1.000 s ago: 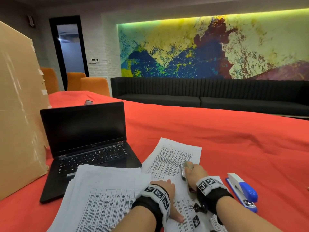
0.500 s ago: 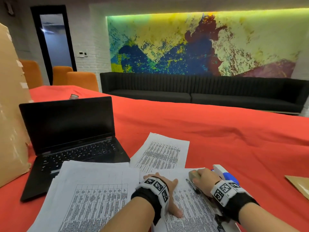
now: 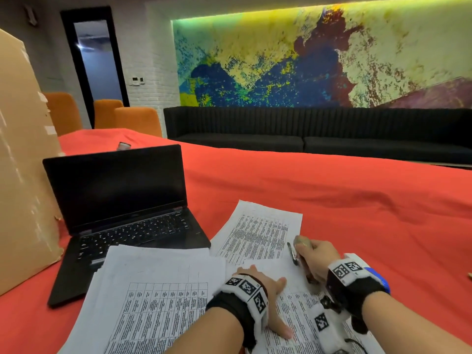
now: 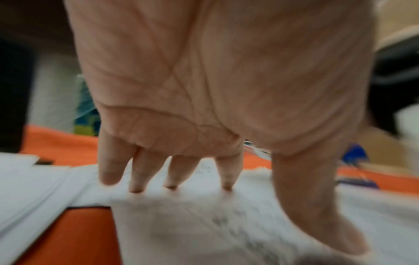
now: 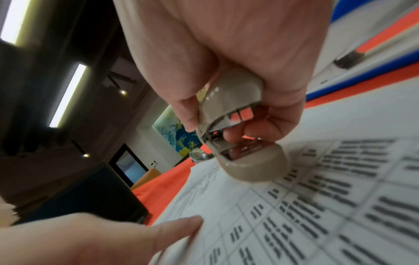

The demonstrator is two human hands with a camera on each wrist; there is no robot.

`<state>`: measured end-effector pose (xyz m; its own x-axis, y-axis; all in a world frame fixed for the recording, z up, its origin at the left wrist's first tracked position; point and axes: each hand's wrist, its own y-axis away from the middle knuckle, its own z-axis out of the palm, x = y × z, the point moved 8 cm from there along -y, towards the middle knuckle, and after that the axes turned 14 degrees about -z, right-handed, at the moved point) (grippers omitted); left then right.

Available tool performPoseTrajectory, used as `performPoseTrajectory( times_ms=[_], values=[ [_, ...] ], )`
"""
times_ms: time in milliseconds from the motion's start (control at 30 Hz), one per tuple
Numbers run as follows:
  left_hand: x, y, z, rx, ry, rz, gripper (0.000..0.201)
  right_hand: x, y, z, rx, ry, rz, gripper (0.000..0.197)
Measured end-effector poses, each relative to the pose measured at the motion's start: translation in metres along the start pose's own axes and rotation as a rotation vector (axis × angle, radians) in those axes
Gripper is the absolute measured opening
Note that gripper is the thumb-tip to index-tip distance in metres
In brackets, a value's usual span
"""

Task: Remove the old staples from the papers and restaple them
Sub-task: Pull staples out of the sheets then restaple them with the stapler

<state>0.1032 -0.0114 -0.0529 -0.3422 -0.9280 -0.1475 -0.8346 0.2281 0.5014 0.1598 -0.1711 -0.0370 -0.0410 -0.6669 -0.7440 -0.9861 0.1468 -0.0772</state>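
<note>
A printed sheet (image 3: 293,310) lies on the red cloth in front of me. My left hand (image 3: 274,295) lies flat on it, with straight fingers (image 4: 176,172) pressing the paper (image 4: 204,224) down. My right hand (image 3: 314,256) grips a small beige stapler (image 3: 301,242) at the sheet's far right corner. In the right wrist view the stapler (image 5: 235,143) gapes slightly just above the printed table (image 5: 317,206), thumb on top and fingers curled beneath. I cannot make out any staple.
A thick stack of printed papers (image 3: 153,290) lies to the left and one more sheet (image 3: 258,233) further ahead. An open black laptop (image 3: 120,200) and a tall cardboard box (image 3: 23,175) stand at the left. A blue and white stapler (image 3: 378,275) lies behind my right wrist.
The head view has swung about. My right hand has kept its grip on the beige stapler and shifted a little along the sheet's far edge. The left hand stays flat on the paper.
</note>
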Motion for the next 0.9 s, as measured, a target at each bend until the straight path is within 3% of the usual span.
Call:
performPoseTrajectory(
  times_ms=[100,267,367,467,567,700,833,900],
  values=[
    [-0.014,0.002,-0.014,0.079,0.093,-0.01,0.087,-0.004,0.021,-0.008,-0.015,-0.172,-0.036,0.023],
    [-0.051,0.013,-0.024,0.228,0.747,-0.05,0.091,-0.033,0.062,-0.003,-0.134,-0.315,-0.112,0.025],
    [-0.046,0.022,-0.007,0.053,1.164,0.052,0.092,-0.063,0.087,0.01,-0.2,-0.359,-0.198,0.031],
    [-0.04,0.046,0.004,-0.059,1.456,0.155,0.053,-0.091,0.108,0.02,-0.248,-0.266,-0.327,0.024],
    [-0.057,0.071,0.011,-0.015,1.556,0.185,0.022,-0.123,0.134,0.033,-0.323,-0.198,-0.48,0.017],
    [-0.097,0.107,0.029,-0.017,1.542,0.175,0.015,-0.167,0.169,0.058,-0.395,-0.104,-0.625,0.01],
    [-0.181,0.145,0.074,0.045,1.527,-0.059,0.013,-0.209,0.214,0.11,-0.568,-0.064,-0.71,0.011],
    [-0.234,0.175,0.112,0.078,1.518,-0.244,0.01,-0.227,0.238,0.136,-0.667,-0.063,-0.727,0.03]
  ],
)
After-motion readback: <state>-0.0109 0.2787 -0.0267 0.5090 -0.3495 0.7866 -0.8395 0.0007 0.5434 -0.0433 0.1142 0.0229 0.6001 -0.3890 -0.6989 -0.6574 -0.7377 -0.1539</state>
